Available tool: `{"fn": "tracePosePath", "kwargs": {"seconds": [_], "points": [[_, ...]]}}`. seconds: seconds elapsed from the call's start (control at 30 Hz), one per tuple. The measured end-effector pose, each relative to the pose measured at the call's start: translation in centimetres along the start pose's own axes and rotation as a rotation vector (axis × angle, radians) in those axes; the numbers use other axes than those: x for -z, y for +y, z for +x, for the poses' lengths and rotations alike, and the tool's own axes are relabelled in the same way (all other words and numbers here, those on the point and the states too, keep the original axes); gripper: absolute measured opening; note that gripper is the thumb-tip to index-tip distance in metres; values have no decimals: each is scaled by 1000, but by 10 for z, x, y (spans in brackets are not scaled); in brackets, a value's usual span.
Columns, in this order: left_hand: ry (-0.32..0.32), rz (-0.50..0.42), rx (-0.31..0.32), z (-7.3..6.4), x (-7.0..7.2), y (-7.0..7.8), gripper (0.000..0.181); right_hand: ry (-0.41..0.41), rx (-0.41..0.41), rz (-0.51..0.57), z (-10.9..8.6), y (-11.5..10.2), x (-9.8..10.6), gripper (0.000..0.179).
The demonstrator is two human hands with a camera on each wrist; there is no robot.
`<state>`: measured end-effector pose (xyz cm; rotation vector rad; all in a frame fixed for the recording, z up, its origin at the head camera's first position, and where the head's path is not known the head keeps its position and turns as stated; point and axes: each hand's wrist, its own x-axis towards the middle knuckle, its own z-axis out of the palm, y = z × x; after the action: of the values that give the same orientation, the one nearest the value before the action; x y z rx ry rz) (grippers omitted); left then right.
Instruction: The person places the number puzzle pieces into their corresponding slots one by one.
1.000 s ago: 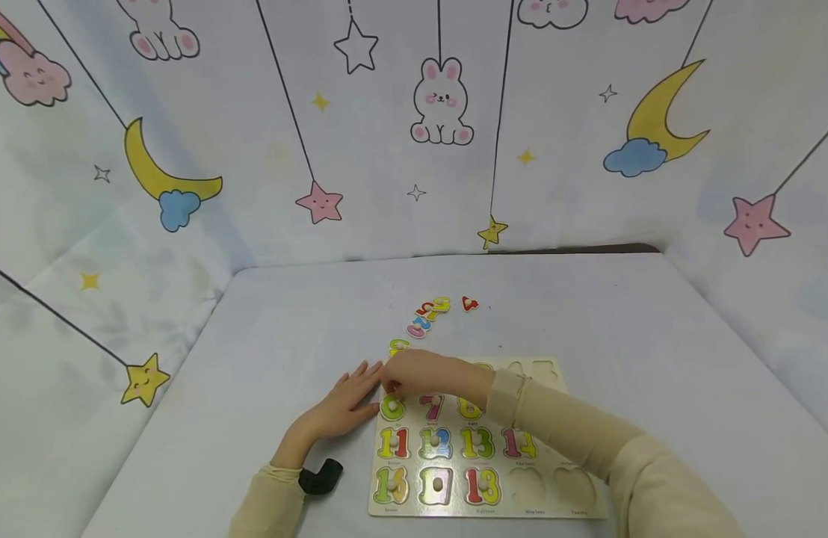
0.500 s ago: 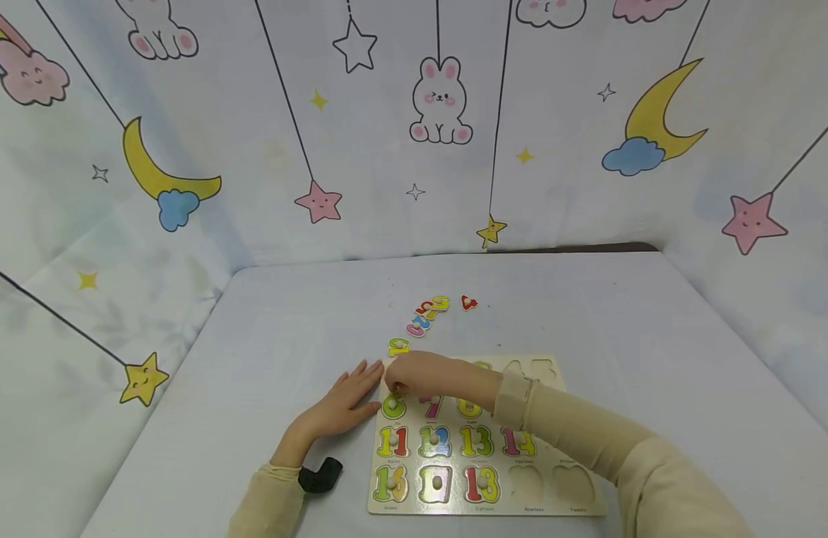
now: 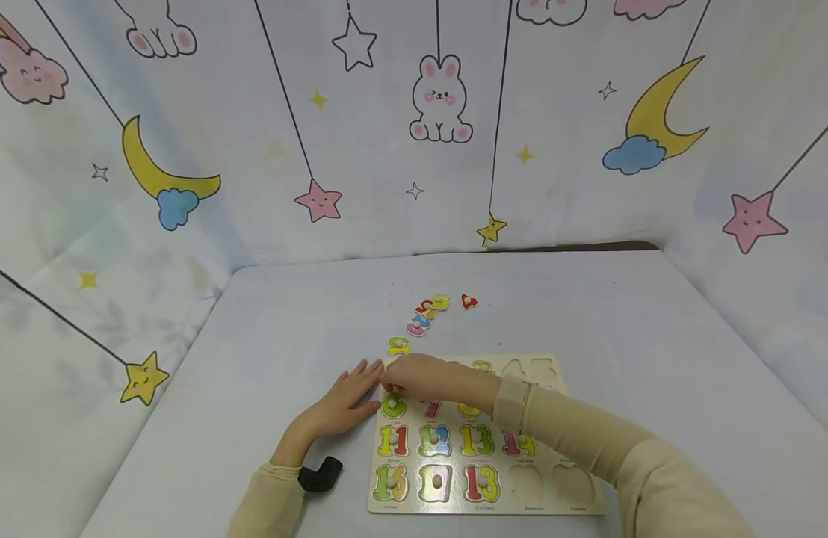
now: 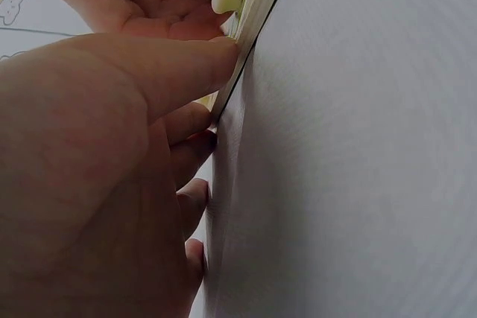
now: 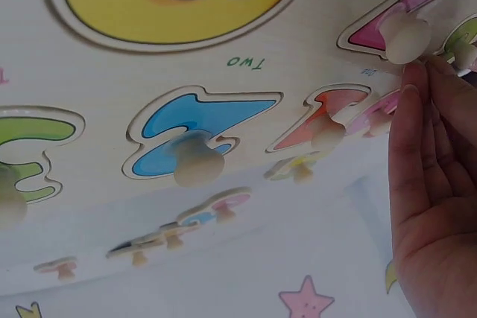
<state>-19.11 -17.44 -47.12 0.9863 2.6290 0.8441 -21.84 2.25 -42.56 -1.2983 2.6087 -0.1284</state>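
Observation:
My left hand (image 3: 343,403) lies flat on the table with its fingers spread, fingertips against the left edge of the wooden number puzzle board (image 3: 555,497). Its thumb meets that edge in the left wrist view. My right hand (image 3: 421,373) reaches across to the board's upper left corner, fingers bent down. In the right wrist view its thumb and fingertips (image 5: 411,98) come together near the purple seven (image 5: 373,31); anything between them is hidden. The green six (image 3: 393,408) sits just below this hand. A blue two (image 5: 164,121) and a red one (image 5: 317,117) show beside it.
Behind the board lies a loose yellow-green number piece (image 3: 398,346). Farther back are several more pieces, among them a red four (image 3: 468,302). Recesses for nineteen (image 3: 525,486) and twenty (image 3: 575,486) hold no pieces. A black object (image 3: 321,475) is near the left wrist.
My right hand shifts slightly at the board's upper left corner, a little right and then back left. The left hand stays in place.

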Motion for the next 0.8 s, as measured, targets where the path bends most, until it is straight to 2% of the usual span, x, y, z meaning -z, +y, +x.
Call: {"fn": "tracePosePath", "kwargs": {"seconds": [0.2,0.37,0.43,0.53,0.67,0.8], "points": [[-1,7,0,1,2,0,62,-16,-12,11,-2,2,7,6],[-3,22,-1,1,1,-1,62,-9,-28,174,-3,18,13,9],[-3,23,0,1,0,-1,61,21,-76,266,-2,28,13,9],[-7,26,6,1,0,-1,62,95,-162,337,1,43,11,8],[-10,31,13,0,-1,-2,62,164,-297,348,7,57,8,8],[-6,26,10,0,-2,-2,62,179,-382,354,12,64,5,16]]}}
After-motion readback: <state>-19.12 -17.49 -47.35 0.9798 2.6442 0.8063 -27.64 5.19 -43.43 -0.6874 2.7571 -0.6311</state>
